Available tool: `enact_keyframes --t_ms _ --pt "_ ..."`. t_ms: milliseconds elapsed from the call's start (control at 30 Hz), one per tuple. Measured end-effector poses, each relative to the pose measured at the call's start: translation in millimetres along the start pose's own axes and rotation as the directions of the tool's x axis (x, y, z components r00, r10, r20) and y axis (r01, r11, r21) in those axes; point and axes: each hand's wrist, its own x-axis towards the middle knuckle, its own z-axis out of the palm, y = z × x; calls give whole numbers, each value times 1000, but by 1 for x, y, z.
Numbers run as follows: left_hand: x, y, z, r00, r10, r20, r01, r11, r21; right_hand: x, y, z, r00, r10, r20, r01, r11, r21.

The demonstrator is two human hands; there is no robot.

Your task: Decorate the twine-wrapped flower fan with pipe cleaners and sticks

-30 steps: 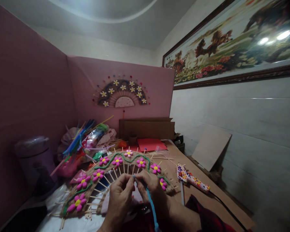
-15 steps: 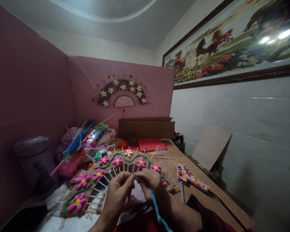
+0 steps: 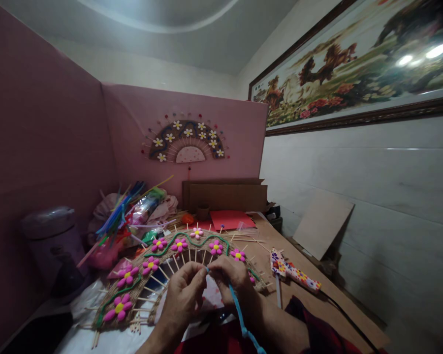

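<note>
Just above the fan, my left hand (image 3: 184,290) and my right hand (image 3: 234,280) meet fingertip to fingertip, both pinched closed. A bit of soft light-blue strand shows between the fingertips. The rest of the blue strand (image 3: 237,306) hangs from under my right hand toward the bottom edge, with small lumps along it. Below lies a half-round fan (image 3: 138,268) of stick ribs and woven brown cord. Pink flowers (image 3: 118,307) with yellow centres and a wavy green line decorate it. My hands cover its right inner part.
A flower-patterned glue gun (image 3: 293,275) with a black cable lies right on the table. Left are a tumbler (image 3: 53,246) and a pile of coloured pipe cleaners (image 3: 120,211). Behind stand red paper (image 3: 232,220) and cardboard (image 3: 227,197). A finished-looking fan (image 3: 188,140) hangs on the pink board.
The fingertips have shifted slightly, and a bit of blue strand now shows between them. The hanging part of the strand has swung a little right. The fan stays in place.
</note>
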Motion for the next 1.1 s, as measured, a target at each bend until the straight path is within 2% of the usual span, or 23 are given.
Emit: enact_keyframes --t_ms 333,600,867,1100 --pt "1 4 0 1000 -5 4 5 999 32 2 0 -1 1000 -18 16 17 999 33" --pt "1 2 -1 1000 -19 9 19 1000 -12 2 3 -1 1000 -27 -6 27 1000 0" --pt "2 0 -2 999 8 42 -7 999 -35 3 0 -4 999 51 9 -51 999 -9" --pt "0 2 -2 1000 16 26 -16 1000 0 3 1 -5 998 55 11 -55 998 -13"
